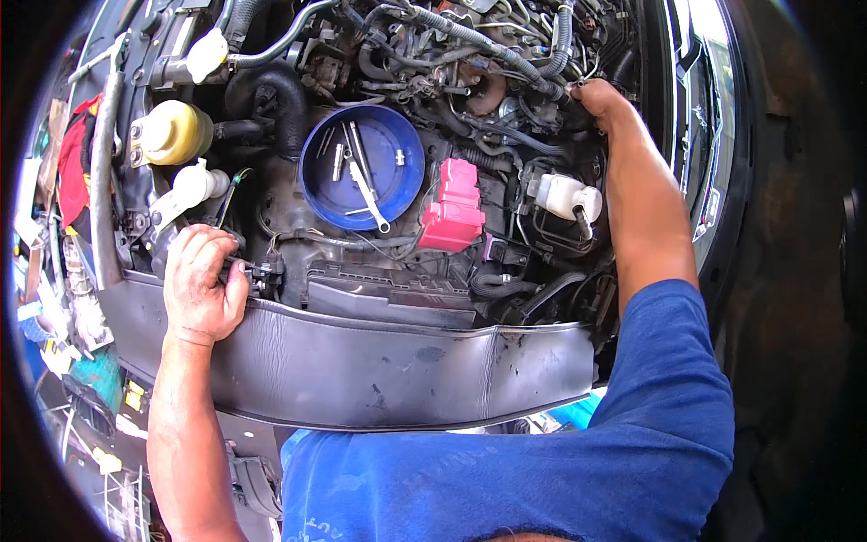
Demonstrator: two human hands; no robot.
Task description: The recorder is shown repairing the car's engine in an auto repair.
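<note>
- At the left hand (206, 282): fingers bent and close together, thumb a little apart from them; with undersides hidden, cannot tell whether closed around anything.
- Just beside the left thumb, at the near left of the engine bay: a black fitting (265, 278).
- At the right hand (600, 101), arm stretched far into the bay: fingers bent inward and partly hidden; cannot tell how far open, or what, if anything, held.
- Next to the right fingertips, at the far right of the bay: engine hoses and pipes (515, 68).
- Between both arms: a round blue tray (388, 199) with a wrench (368, 194), long metal bars and small sockets inside.
- Just right of the tray: a pinkish-red box-shaped cover (454, 208).
- Near the right forearm: a white reservoir (562, 195).
- Beyond the left hand: another white container (191, 188) and a yellowish reservoir (176, 134).
- Along the near edge, in front of the blue shirt (506, 483): a grey protective cover (361, 370).
</note>
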